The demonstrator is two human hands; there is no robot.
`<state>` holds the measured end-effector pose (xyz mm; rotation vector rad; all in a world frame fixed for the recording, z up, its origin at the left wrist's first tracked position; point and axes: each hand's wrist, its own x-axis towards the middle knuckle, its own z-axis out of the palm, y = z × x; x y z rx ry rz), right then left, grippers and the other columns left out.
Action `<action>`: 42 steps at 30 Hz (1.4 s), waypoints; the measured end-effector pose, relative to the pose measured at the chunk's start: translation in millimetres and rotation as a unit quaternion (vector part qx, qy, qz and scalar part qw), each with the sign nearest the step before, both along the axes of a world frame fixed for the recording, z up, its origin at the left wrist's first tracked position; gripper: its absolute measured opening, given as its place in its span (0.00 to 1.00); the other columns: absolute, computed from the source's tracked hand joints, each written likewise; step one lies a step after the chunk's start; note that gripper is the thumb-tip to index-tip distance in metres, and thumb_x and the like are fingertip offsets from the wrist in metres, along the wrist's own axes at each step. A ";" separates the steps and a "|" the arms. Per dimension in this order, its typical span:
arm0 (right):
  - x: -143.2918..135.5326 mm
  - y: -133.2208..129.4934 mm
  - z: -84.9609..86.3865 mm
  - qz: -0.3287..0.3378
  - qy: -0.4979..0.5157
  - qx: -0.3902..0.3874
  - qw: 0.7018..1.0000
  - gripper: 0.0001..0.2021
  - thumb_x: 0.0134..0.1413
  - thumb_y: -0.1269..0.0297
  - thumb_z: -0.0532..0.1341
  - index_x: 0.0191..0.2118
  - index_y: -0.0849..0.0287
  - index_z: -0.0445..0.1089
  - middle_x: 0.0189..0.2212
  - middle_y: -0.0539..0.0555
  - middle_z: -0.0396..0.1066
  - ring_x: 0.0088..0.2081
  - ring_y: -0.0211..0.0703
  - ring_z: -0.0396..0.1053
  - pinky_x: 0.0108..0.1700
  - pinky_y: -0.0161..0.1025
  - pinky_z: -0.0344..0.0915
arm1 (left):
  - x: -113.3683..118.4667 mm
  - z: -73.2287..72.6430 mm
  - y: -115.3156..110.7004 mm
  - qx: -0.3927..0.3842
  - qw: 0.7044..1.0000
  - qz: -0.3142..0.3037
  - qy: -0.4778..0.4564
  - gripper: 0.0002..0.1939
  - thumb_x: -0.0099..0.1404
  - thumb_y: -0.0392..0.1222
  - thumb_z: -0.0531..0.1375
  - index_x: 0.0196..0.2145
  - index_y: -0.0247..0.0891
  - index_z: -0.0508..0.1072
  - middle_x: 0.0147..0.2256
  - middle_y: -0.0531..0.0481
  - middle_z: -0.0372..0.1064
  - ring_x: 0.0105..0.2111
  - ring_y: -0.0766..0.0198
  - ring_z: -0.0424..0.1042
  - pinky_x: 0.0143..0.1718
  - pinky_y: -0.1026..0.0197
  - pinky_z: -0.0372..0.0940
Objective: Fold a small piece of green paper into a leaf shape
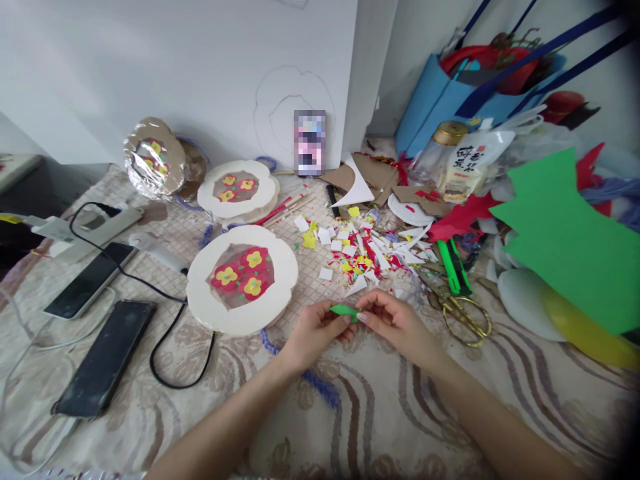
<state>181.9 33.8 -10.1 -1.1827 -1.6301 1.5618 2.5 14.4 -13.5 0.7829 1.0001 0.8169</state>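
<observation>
Between my two hands is a small green paper leaf [344, 311], pointed at its left end. My left hand [320, 328] pinches it from the left, thumb on top. On its right end the fingertips of my right hand [393, 321] close on it. Left of my hands lies a white scalloped frame [199, 303] with red and yellow paper flowers [255, 259] and small green leaves at its centre. Just beyond my fingers spreads a heap of white, yellow and red paper scraps [350, 250]. Gold-handled scissors [467, 321] lie right of my right hand.
A second flowered frame [270, 193] and a foil-covered one [133, 163] stand behind. Two dark phones [107, 357], cables and a glue gun [157, 253] lie left. Right are a green cutter [454, 267], green sheet [575, 247], pouch [473, 160] and blue bag [425, 100].
</observation>
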 end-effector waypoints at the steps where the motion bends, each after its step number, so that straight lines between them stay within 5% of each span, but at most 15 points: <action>1: 0.3 -0.2 0.8 0.002 0.005 0.001 1.000 0.06 0.56 0.62 0.58 0.38 0.57 0.64 0.30 0.50 0.67 0.32 0.38 0.67 0.34 0.34 0.64 | -0.3 0.2 0.4 -0.017 1.000 0.003 -0.012 0.13 0.53 0.47 0.65 0.30 0.33 0.72 0.27 0.49 0.72 0.25 0.67 0.70 0.29 0.64 0.65; 16: 1.6 0.5 2.4 0.054 -0.017 0.116 0.992 0.02 0.57 0.66 0.57 0.33 0.57 0.66 0.34 0.53 0.65 0.38 0.42 0.65 0.40 0.37 0.62 | 1.0 3.6 0.5 -0.035 0.999 0.029 -0.015 0.13 0.53 0.46 0.65 0.29 0.32 0.71 0.23 0.50 0.71 0.24 0.68 0.69 0.30 0.64 0.64; 26: -0.2 -3.1 -0.7 0.029 -0.032 0.043 0.998 0.02 0.57 0.65 0.57 0.34 0.56 0.64 0.29 0.49 0.64 0.30 0.38 0.62 0.33 0.34 0.60 | 1.6 -1.4 0.2 0.027 0.999 0.015 0.024 0.14 0.53 0.47 0.64 0.29 0.32 0.71 0.24 0.50 0.70 0.24 0.67 0.69 0.28 0.64 0.63; 42: -1.0 -4.5 -4.3 0.017 -0.004 0.019 1.000 0.03 0.57 0.64 0.57 0.34 0.56 0.64 0.27 0.48 0.63 0.29 0.37 0.62 0.31 0.33 0.59 | 1.8 2.3 1.0 -0.010 0.998 0.051 -0.018 0.12 0.54 0.45 0.64 0.28 0.33 0.68 0.22 0.52 0.69 0.23 0.69 0.67 0.29 0.65 0.63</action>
